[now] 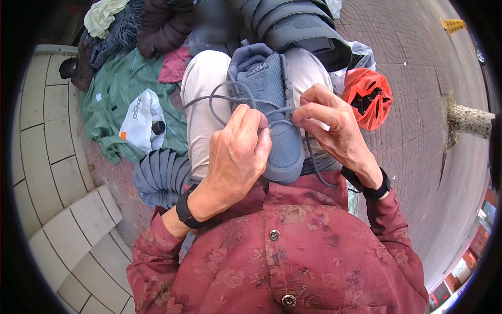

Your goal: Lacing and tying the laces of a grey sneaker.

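Observation:
A grey-blue sneaker (286, 149) rests between my knees, its toe toward me and its heel collar away. My left hand (238, 149) is over the left side of the shoe, fingers pinched together at the grey shoelace (215, 97). A loop and a loose end of the lace stick out to the left above that hand. On the right side, my right hand (334, 123) pinches the lace by the eyelets with thumb and fingertips. Another length of lace hangs down beside the toe, under my right hand. The lace crosses the shoe's tongue between both hands.
Stacks of nested grey shoe uppers (298, 31) lie beyond my knees, with another stack (162, 170) at left. A green cloth (112, 89) bears a white plastic bag (137, 125). To the right sit a red bag (355, 78) of black items and a tree trunk (470, 121).

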`<state>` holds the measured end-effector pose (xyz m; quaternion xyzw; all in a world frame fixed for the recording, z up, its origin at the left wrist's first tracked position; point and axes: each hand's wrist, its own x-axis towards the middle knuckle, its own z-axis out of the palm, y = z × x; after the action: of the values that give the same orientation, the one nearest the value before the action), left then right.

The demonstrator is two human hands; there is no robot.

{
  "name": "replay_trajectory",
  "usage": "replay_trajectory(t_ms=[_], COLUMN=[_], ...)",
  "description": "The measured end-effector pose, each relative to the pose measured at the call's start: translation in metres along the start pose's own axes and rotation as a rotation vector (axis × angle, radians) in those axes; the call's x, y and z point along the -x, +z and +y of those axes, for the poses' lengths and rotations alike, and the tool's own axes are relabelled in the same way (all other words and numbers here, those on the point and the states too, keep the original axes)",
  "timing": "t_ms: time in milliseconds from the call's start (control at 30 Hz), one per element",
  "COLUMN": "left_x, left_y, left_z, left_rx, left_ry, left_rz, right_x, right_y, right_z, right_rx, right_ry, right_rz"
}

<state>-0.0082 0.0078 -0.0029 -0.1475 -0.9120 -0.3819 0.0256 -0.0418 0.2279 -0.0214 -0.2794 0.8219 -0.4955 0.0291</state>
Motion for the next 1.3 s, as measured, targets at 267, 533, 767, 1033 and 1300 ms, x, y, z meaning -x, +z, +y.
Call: replay_trajectory(t_ms=[267, 533, 767, 1033, 1300], left_x=[0.004, 0.018, 0.014, 0.009, 0.005], left_y=[-0.015, -0.048, -0.042, -0.036, -0.037], left_z=[0.008, -0.012, -0.014, -0.022, -0.020], left_rx=[-0.079, -0.001, 0.427, 0.023, -0.106], left_ry=[-0.042, -0.118, -0.386, 0.084, 0.225], left_rz=[-0.132, -0.243, -0.243, -0.148, -0.107], right_x=[-0.008, -0.017, -0.028, -0.034, -0.038], right_y=[0.002, 0.004, 0.015, 0.008, 0.005], right_z=[0.008, -0.002, -0.005, -0.004, -0.002], right_rx=[-0.188, -0.164, 0.027, 0.088, -0.035], right_ry=[0.166, 0.250, -0.045, -0.038, 0.022], right_rz=[-0.051, 0.031, 0.044, -0.030, -0.069])
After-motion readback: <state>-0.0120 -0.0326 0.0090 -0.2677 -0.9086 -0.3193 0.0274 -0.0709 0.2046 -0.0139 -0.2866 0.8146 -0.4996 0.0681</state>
